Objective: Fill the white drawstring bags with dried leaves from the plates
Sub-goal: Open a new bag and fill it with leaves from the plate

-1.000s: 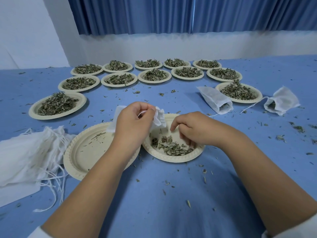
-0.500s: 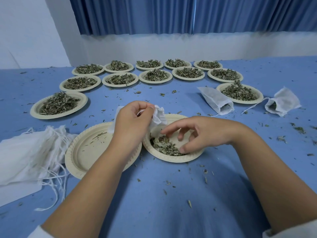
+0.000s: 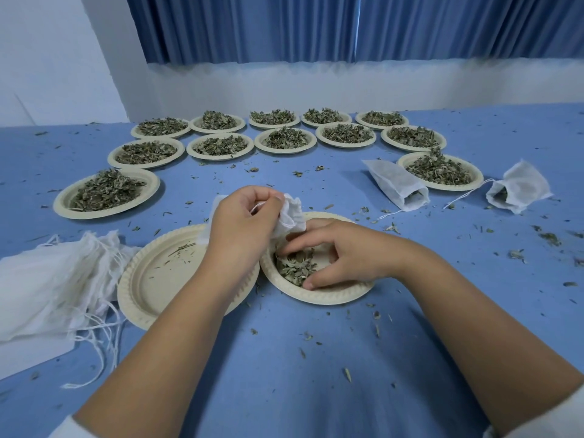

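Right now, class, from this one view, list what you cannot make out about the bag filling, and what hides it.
How full the bag is: head view, the left hand grips it and covers most of it.
Whether the right hand pinches any leaves: head view, its own fingers cover them.
How many spare bags lie in the pile: head view, the left edge cuts it off.

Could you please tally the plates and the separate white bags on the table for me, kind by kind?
Plates heaped full: 12
Plate where the right hand gathers leaves: 1
Nearly bare plate: 1
Filled bags lying loose: 2
Bag in the left hand: 1
Total: 17, leaving out the pile of bags at the left, too bunched to count.
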### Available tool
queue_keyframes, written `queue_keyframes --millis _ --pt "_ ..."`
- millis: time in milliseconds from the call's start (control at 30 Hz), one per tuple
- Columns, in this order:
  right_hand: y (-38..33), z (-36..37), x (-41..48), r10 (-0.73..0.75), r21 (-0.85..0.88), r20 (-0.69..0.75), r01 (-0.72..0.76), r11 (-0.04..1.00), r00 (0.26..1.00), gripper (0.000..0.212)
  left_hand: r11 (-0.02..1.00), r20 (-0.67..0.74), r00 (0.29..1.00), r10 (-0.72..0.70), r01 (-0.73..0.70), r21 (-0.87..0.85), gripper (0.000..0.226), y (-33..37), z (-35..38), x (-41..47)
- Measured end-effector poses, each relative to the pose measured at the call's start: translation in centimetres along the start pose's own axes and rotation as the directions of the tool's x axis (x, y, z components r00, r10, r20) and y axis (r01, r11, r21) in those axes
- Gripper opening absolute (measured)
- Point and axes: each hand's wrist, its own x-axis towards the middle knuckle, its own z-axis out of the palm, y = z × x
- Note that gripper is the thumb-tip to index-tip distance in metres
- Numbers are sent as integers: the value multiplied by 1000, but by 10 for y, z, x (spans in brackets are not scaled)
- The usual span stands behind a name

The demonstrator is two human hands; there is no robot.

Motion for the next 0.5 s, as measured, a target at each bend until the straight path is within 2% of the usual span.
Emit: queue_keyframes --millis 167,500 --pt "-2 7 4 -72 19 -33 73 997 997 38 1000 0 1000 -6 6 -8 10 1 0 -1" --pt "-4 14 7 -73 -22 -124 71 997 990 23 1000 -1 1000 -5 5 -14 12 0 0 0"
